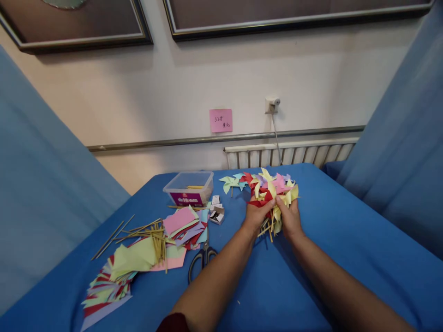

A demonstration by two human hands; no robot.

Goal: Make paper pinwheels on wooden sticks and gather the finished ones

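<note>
Left hand (256, 216): closed around the left side of a bunch of paper pinwheels (272, 189) just right of frame centre, fingers clamped on the sticks under the heads.
Right hand (290, 219): closed on the right side of the same bunch, pressing toward the left hand so the sticks stay gathered.
Pinwheels: held upright above the blue cloth (346, 240), red, yellow, pink and green heads fanned on top, stick ends poking out below the hands.
Loose pinwheel (231, 182): a pale green one lies flat on the cloth, just left of the bunch.
Paper (145, 253): cut coloured sheets heaped at lower left.
Sticks (152, 230): strewn over the paper.
Scissors (202, 260): beside the heap, near the left forearm.
Tub (189, 188): clear, behind the paper.
</note>
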